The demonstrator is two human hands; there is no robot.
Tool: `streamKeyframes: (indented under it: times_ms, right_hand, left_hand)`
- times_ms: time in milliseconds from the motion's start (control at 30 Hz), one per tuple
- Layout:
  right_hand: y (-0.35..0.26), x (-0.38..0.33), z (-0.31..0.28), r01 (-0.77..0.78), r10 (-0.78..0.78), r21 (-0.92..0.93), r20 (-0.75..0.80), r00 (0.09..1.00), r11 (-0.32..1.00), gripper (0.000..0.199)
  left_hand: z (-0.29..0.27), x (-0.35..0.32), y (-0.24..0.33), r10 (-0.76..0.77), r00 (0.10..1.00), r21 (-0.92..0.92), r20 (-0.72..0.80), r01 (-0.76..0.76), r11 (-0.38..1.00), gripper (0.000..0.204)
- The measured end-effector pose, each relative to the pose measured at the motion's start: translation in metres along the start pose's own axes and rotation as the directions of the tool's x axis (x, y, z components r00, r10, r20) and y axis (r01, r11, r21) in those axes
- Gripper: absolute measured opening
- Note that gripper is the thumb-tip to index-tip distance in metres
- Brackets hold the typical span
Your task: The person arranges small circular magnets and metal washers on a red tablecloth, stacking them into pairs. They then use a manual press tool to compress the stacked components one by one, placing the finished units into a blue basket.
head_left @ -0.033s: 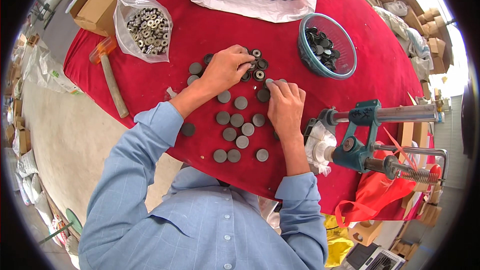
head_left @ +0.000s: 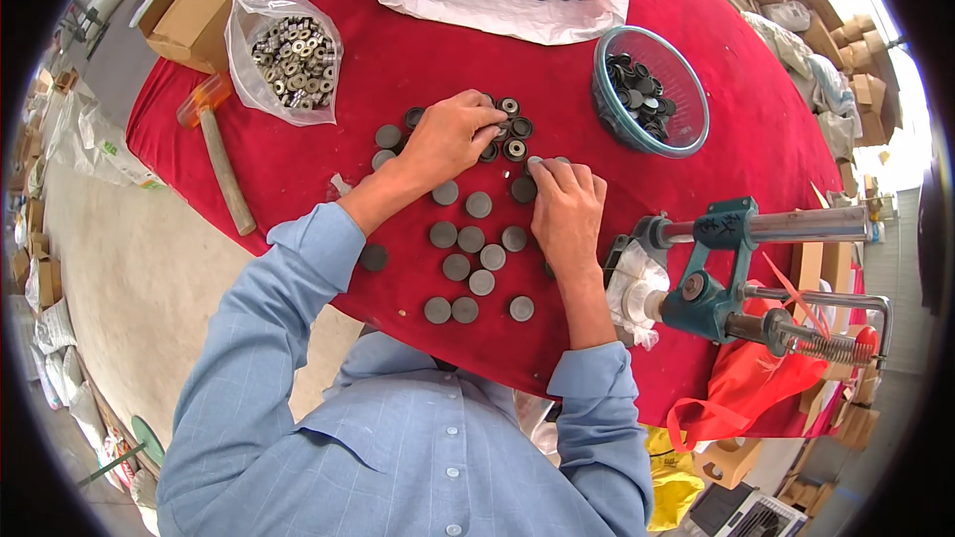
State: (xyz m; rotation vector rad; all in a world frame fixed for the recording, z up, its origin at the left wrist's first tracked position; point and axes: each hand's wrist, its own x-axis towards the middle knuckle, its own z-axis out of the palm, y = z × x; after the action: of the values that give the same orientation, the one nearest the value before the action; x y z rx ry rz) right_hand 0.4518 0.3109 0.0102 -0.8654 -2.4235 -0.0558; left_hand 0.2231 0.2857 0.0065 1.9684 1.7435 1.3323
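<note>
My left hand [head_left: 450, 142] reaches over a cluster of round black caps, several of them with a metal ring inside, such as the ringed cap [head_left: 514, 149]. Its thumb and fingertips are pinched together at the cluster; whatever lies between them is mostly covered. To the right, my right hand [head_left: 569, 201] curls its fingers down on a grey round cap [head_left: 535, 160], partly hidden under the fingertips. Just beside those fingers lies another dark cap [head_left: 522, 189]. Several more grey caps [head_left: 472, 239] lie flat side down or up, I cannot tell which, nearer to me.
A clear bag of metal rings [head_left: 296, 62] and a hammer [head_left: 225, 167] lie at left. Behind are a white sack [head_left: 477, 18] of black caps and a cardboard box [head_left: 224, 0]. A plastic bowl [head_left: 686, 149] of caps stands at right, above a green hand press [head_left: 701, 278].
</note>
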Motion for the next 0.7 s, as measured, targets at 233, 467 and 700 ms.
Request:
streamKeyframes:
  times_ms: [233,467,700]
  right_hand:
    - [-0.015,-0.010,0.004,-0.014,0.019,-0.121,0.043,0.999,0.993,0.040]
    - [-0.020,-0.014,0.003,-0.042,0.051,-0.138,0.059,0.997,0.989,0.047]
    - [-0.030,-0.019,0.003,-0.079,0.094,-0.173,0.079,0.992,0.982,0.050]
  left_hand:
    - [0.007,0.000,-0.002,0.026,1.000,0.051,0.013,-0.026,0.998,0.021]
    - [0.009,-0.005,-0.003,0.043,0.994,0.157,0.099,-0.059,0.986,0.028]
    - [0.010,-0.011,-0.005,0.122,0.989,0.210,0.080,-0.137,0.968,0.026]
